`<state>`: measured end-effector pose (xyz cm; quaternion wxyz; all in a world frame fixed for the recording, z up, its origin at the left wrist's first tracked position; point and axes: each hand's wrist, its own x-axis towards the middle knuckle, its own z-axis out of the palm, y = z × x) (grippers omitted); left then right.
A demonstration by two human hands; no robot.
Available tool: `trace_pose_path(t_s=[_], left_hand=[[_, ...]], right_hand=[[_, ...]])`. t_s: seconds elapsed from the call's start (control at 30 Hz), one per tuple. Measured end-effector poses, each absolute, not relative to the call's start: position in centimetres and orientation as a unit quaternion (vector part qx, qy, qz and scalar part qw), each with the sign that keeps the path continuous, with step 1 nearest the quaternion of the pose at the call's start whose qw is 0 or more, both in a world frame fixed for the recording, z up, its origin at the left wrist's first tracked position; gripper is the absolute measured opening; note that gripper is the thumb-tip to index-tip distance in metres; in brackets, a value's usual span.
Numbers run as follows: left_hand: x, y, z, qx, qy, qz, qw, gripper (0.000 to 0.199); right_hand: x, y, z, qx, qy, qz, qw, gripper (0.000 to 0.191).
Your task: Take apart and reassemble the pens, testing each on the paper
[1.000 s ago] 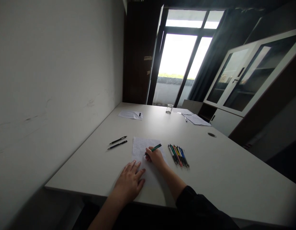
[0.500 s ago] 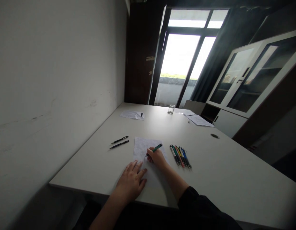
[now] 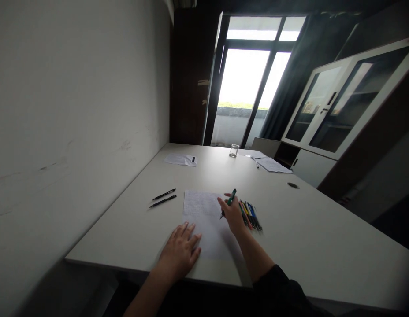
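The written sheet (image 3: pixel 202 206) lies near the front edge of the white table (image 3: pixel 310 251), between two black pens (image 3: pixel 162 201) and a row of coloured pens (image 3: pixel 251 215). The left hand (image 3: pixel 178 248) rests flat, fingers spread, on the sheet's lower left side. The right hand (image 3: pixel 234 215) grips a green pen (image 3: pixel 231 197) near the sheet's right margin; tip contact cannot be determined. Tabletop extends rightward beyond the row; the wall (image 3: pixel 92 110) bounds the left edge. Relative to the earlier frame, the right hand has shifted right, partly masking the row, and the green pen stands steeper.
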<state>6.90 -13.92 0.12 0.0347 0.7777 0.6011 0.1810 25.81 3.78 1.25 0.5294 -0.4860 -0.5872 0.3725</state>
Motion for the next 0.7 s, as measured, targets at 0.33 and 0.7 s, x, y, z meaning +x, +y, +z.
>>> trace_pose_path(t_s=[0.33, 0.7], left_hand=[[7.0, -13.8, 0.4, 0.785, 0.601, 0.147, 0.031, 0.042], [7.1, -13.7, 0.1, 0.792, 0.594, 0.145, 0.001, 0.041]], right_hand=[[33.9, 4.5, 2.1, -0.53, -0.546, 0.352, 0.545, 0.083], [41.2, 7.1, 0.9, -0.622, -0.54, 0.254, 0.507, 0.075]])
